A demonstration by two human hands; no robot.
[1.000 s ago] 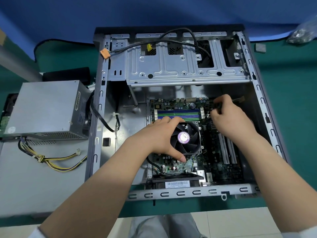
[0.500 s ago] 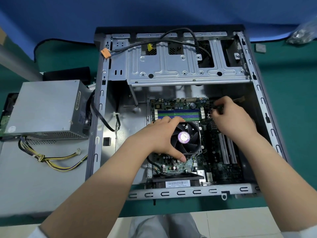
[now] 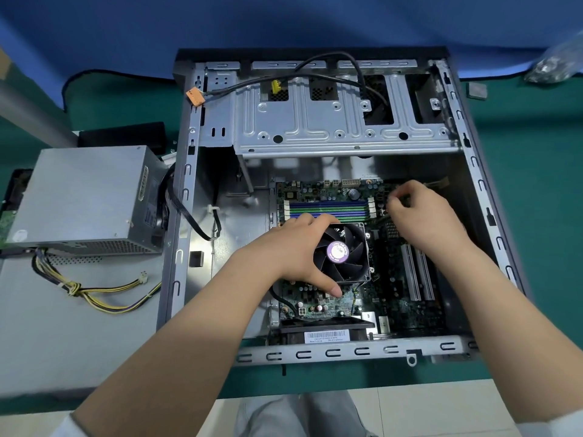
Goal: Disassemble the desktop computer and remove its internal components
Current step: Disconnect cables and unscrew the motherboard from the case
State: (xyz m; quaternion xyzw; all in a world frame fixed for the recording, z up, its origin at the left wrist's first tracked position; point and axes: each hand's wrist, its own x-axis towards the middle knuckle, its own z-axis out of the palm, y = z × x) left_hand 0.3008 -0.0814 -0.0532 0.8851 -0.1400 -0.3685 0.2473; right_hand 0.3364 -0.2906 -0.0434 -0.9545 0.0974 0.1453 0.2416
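The open desktop case lies on its side with the green motherboard on its floor. The black CPU fan, with a purple hub label, sits mid-board. My left hand grips the fan's left side, fingers over its far edge and thumb at its near corner. My right hand is curled at the board's upper right corner, its fingertips pinching a small dark part there; what the part is stays hidden. Blue and green memory slots lie just beyond the fan.
A grey power supply with yellow and black wires rests on a metal panel left of the case. The drive cage spans the case's far half, and a black cable with an orange plug runs over it. A plastic bag lies far right.
My right hand has shifted slightly left and curled tighter over the board's upper right corner. My left hand stays on the fan.
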